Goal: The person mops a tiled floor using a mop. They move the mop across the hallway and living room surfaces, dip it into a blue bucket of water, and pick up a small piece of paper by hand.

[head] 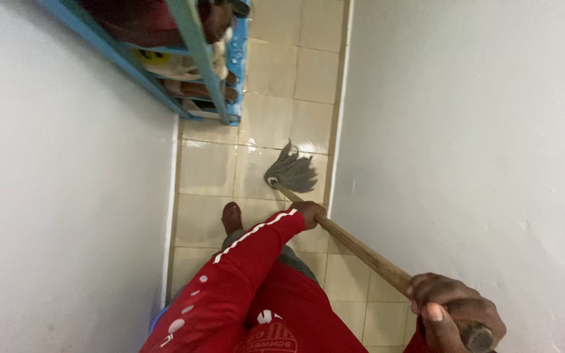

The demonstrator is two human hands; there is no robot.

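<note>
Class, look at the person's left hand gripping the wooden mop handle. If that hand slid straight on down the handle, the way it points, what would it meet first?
The left hand would most likely meet the grey string mop head first, resting on the wet tiled floor close to the right-hand wall. Depth is hard to judge here.

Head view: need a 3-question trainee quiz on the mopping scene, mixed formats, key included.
1. True or false: both hands grip the wooden mop handle.
2. Multiple choice: the grey mop head rests on A) the white wall, B) the beige tiled floor, C) the blue shoe rack.
3. Fill in: the left hand comes out of a ___ sleeve with a white stripe.

Key
1. True: the left hand holds the handle low down, near the mop head; the right hand holds its top end.
2. B: on the floor, close to the right-hand wall's base.
3. Red.
</note>
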